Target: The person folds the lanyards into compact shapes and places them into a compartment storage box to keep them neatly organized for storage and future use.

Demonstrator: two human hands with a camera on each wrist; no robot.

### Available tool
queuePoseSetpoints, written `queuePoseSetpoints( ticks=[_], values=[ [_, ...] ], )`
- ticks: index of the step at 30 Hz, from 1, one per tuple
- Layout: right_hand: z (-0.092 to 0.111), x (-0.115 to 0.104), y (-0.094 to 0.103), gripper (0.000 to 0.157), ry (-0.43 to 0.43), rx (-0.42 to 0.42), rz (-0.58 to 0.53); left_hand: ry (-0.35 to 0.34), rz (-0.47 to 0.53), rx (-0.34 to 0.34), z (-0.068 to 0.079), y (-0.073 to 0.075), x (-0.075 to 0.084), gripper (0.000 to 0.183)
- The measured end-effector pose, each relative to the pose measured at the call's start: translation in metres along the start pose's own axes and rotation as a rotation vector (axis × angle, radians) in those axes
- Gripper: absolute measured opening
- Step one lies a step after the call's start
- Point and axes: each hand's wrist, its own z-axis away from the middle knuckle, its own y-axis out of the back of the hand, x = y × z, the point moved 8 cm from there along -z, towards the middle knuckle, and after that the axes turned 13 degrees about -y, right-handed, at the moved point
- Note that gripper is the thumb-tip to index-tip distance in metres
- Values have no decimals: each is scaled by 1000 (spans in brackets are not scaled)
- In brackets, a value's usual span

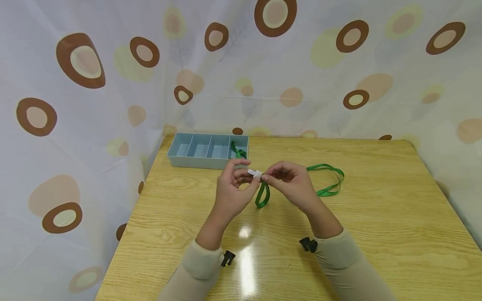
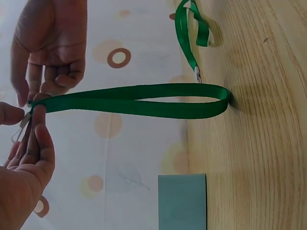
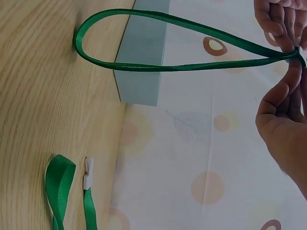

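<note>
A green lanyard (image 2: 172, 113) hangs as a loop from between both hands, its lower bend at the tabletop. At its upper end is a white clip (image 1: 257, 174), which the left hand (image 1: 231, 188) pinches between thumb and fingers. Close beside it, the right hand (image 1: 295, 186) pinches the green ribbon just under the clip with thumb and forefinger. In the left wrist view, a thin clear or metal loop shows at the clip, partly hidden by fingers. The fingers also cover part of the ribbon's top in the right wrist view.
Behind the hands stands a blue-grey divided box (image 1: 197, 162); its rightmost compartment holds a green ribbon (image 1: 238, 151). To the right, another green lanyard (image 1: 331, 193) with a white fitting (image 3: 88, 173) lies on the wooden table (image 1: 384, 217). Patterned cloth (image 1: 241, 113) hangs along the table's back and sides.
</note>
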Motion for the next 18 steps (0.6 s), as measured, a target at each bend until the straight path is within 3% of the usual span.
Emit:
queuePoseSetpoints(
  ticks=[10, 18],
  values=[
    [3, -1, -1, 14, 31, -66, -55, -12, -11, 7, 0, 0, 0, 42],
    [4, -1, -2, 14, 45, -66, -18, -15, -16, 20, 0, 2, -2, 43]
  ],
)
